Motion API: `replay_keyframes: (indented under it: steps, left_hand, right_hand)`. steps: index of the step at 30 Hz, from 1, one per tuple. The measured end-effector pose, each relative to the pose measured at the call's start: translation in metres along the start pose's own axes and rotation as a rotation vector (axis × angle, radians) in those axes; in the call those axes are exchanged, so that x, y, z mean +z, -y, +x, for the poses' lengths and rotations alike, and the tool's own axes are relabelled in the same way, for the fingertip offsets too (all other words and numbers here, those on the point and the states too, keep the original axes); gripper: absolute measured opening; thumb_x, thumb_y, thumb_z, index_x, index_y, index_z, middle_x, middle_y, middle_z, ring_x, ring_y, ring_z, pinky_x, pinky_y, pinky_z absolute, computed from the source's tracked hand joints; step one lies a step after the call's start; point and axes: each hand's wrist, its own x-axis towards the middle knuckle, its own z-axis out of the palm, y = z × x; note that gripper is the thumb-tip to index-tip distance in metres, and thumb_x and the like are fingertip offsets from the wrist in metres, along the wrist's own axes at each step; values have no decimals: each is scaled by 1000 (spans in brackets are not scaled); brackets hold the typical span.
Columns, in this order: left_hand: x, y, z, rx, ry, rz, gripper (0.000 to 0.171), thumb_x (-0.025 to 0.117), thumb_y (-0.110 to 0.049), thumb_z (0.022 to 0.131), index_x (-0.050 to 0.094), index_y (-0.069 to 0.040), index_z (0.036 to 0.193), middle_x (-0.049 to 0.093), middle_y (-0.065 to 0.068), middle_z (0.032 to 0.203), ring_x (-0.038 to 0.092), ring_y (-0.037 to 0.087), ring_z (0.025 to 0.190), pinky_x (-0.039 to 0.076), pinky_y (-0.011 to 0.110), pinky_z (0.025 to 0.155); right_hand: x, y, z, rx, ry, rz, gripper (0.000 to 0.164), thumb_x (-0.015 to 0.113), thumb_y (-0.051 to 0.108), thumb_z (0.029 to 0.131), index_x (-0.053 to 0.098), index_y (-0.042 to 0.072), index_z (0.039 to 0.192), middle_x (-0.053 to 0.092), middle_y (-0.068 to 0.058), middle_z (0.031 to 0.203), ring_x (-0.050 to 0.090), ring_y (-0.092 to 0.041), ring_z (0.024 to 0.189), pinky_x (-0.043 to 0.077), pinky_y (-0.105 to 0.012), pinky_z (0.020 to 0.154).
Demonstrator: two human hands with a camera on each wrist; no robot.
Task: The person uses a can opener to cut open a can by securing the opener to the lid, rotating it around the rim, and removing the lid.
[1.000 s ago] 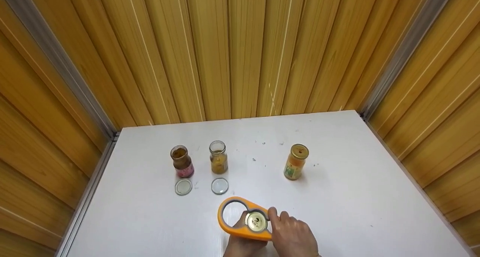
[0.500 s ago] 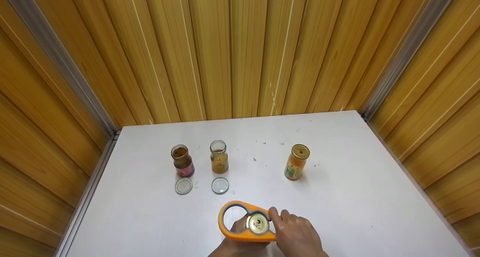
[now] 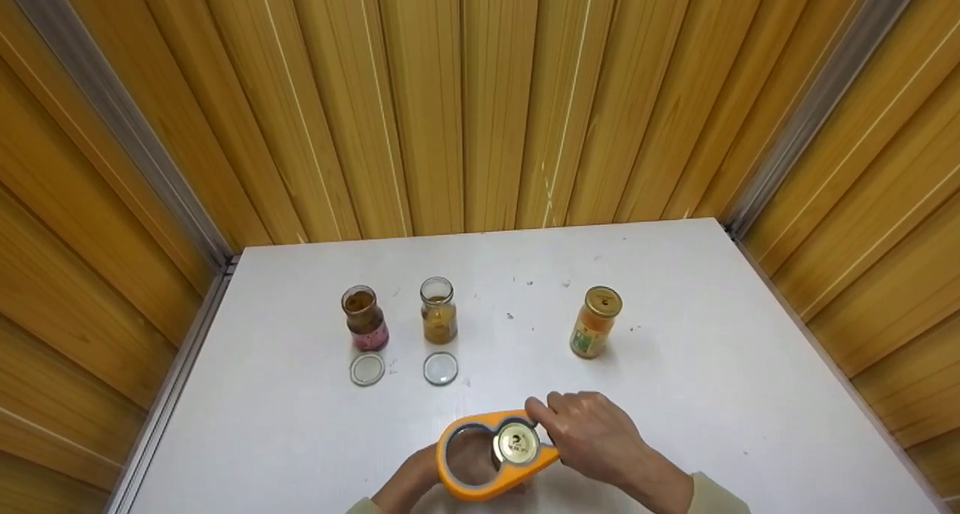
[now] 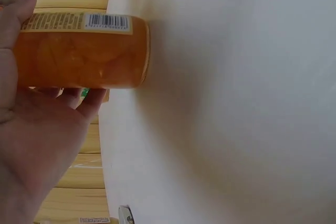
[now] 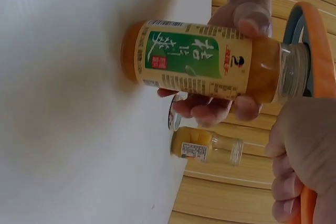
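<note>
My left hand [image 4: 42, 129] grips a glass jar [image 5: 189, 59] with orange contents and a green and cream label. The jar stays upright, its base close over the white table. An orange jar opener [image 3: 480, 494] with grey-lined rings fits its smaller ring around the gold lid [image 3: 517, 443]. The right hand [image 3: 592, 431] holds the opener's handle end, fingers curled round it in the right wrist view. Seen from the head, the opener's larger ring lies over my left hand and hides most of it.
Two opened jars, one pink-labelled [image 3: 370, 339] and one yellowish [image 3: 439, 323], stand at the left. Their lids, one left [image 3: 367, 369] and one right [image 3: 440, 368], lie in front. A capped jar [image 3: 589, 338] stands right of them on the white table [image 3: 712, 394]. Wood-patterned walls [image 3: 487, 109] surround it.
The opener has turned counterclockwise in the head view: its handle end and my right hand swung away from me, while the larger ring came nearer. My left forearm shifted leftward.
</note>
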Motion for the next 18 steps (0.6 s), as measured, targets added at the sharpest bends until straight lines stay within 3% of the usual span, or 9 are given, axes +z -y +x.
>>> replay_keyframes:
  steps: [2,3,5,11,18]
  left_hand:
    - [-5,0,2,-40,31,-53,68,72,-35,81,43,-15,139,49,-6,135,44,7,122,34,24,101]
    - [-12,0,11,-102,95,-96,66,70,-35,83,43,-13,139,49,-5,134,44,6,121,33,21,101]
    - [-17,4,15,-123,150,-136,67,67,-33,86,39,-6,141,47,1,137,44,7,121,33,21,100]
    - [-25,16,21,-85,230,-59,66,58,-38,91,31,-9,145,41,-1,142,39,7,124,30,23,103]
    - [-37,20,26,-38,279,64,80,69,-42,82,30,-13,146,37,-7,143,36,5,127,29,24,103]
  right_hand:
    - [3,-7,3,-61,-24,3,26,67,8,73,51,20,89,38,8,59,34,-6,44,27,-18,40]
    - [4,-10,5,-92,-37,5,26,67,8,73,51,20,89,38,8,59,35,-6,44,27,-18,40]
    - [7,-16,8,-149,-63,14,25,66,8,73,51,20,90,38,8,61,36,-7,45,28,-19,41]
    - [14,-30,19,-267,-102,42,17,61,10,79,53,20,91,39,8,62,37,-7,48,34,-20,45]
    - [18,-36,25,-289,-113,58,21,62,8,77,55,20,93,43,8,63,40,-7,51,37,-20,48]
